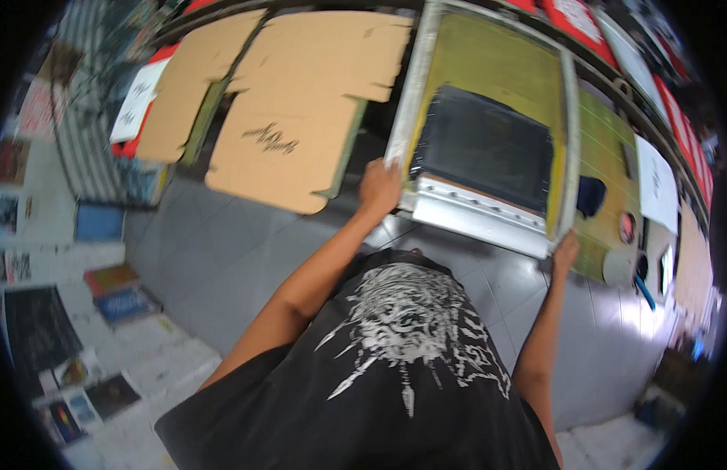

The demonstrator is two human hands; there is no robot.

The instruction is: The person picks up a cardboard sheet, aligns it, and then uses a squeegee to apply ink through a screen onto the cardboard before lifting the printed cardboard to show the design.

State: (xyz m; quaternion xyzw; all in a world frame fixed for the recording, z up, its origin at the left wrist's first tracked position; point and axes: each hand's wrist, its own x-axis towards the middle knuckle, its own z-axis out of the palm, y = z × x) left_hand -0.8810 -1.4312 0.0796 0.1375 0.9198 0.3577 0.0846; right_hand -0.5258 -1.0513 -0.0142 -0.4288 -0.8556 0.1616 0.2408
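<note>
The printing screen point(488, 129) is a rectangular frame of pale silver metal stretched with yellow-green mesh, and a large dark, near-black rectangle fills the middle of that mesh. A bright metal bar runs along its near edge, lined with a row of small holes. The frame lies over the green bench point(606, 149), its long axis running away from the person toward the top of the view and leaning slightly to the left at the far end; the short near edge points back at the person's chest.

The left hand point(379, 188) closes its grip on the frame's near left corner, fingers wrapped over the metal edge. The right hand point(567, 251) holds the near right corner, fingers curled against the side rail; how firmly they press cannot be told.

Just left of the screen, a flat, unfolded cardboard box blank point(301, 102) lies with a dark scripted mark printed on it, and a second cardboard blank point(195, 82) lies beyond it, further left. To the right of the frame, on the bench, sit a dark blue cloth point(590, 196), a pale round tub point(620, 266) and a white paper sheet point(655, 184). Below, the person's black printed shirt point(402, 345) fills the lower view above a grey tiled floor point(214, 258), and printed sheets point(42, 329) lie scattered at the far left.
</note>
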